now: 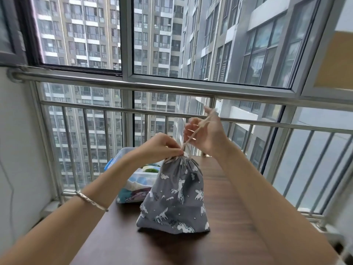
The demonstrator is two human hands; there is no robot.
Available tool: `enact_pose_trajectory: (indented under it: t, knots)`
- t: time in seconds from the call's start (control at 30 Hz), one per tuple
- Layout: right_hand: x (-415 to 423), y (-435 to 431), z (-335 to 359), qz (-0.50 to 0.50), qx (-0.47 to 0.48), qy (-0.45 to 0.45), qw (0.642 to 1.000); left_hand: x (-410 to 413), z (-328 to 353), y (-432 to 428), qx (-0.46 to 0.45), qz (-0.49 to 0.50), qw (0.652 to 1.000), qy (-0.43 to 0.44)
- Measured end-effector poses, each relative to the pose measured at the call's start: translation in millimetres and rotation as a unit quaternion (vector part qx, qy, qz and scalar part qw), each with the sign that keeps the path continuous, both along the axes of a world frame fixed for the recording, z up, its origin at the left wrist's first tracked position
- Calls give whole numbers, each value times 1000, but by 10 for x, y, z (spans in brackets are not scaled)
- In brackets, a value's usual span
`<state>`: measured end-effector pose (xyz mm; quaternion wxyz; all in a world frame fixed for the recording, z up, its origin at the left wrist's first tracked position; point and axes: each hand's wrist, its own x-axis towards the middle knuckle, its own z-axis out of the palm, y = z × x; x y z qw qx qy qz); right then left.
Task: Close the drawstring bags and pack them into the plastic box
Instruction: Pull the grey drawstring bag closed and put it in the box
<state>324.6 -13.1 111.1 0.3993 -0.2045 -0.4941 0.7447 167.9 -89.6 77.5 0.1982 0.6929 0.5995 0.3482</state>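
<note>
Grey cloth bag (176,197), white unicorn print, mouth gathered, stands on dark wood table (229,217). Left hand (162,145) pinches gathered neck. Right hand (205,134) grips pale cord (193,133), pulled taut upward. Clear plastic box (131,176) just behind-left, holding fabric.

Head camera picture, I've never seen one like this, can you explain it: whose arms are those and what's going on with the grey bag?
No machine here. A person wears a wide-angle camera on the head, so this single view looks down along their own two arms. The left hand pinches the gathered neck of a grey fabric drawstring bag printed with white unicorns, which stands on a dark brown wooden table. The right hand, raised above it, grips the pale drawstring cord and holds it taut. Behind the bag, to the left, sits a clear plastic box with a blue latch and colourful items inside. Beyond is a metal railing.
</note>
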Motion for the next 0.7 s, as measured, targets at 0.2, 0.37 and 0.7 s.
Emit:
enact_pose_trajectory:
  t: [0.2, 0.37, 0.7]
  knots:
    - [101, 67, -194, 33, -123, -127, 984, -103, -34, -26, 25, 46, 994, -100]
    - [21, -53, -264, 5, -15, -95, 995, -117, -32, 9, 13, 56, 991, -119]
    - [180, 75, -362, -75, -40, 3, 996, -244, 55, -142, 48, 79, 996, -7]
